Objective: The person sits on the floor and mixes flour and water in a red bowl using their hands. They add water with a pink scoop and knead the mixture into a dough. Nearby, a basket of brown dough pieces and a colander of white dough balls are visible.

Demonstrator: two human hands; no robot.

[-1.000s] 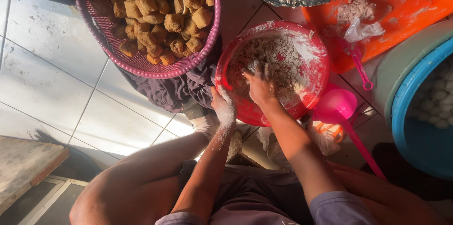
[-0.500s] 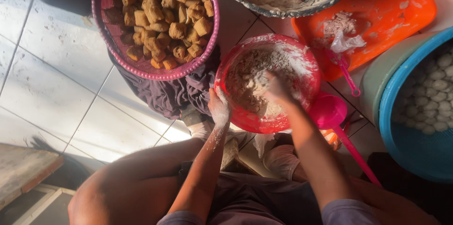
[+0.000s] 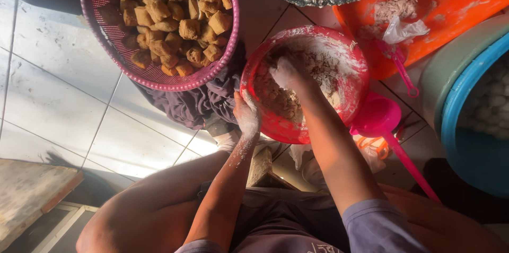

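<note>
Red round plastic bowl of pale crumbly dough, on the tiled floor beside a pink woven basket of fried brown cubes. Floured left hand curled over the near rim, gripping it; right hand pressed into the dough, fingers part-buried. Pink plastic scoop just right of the bowl
</note>
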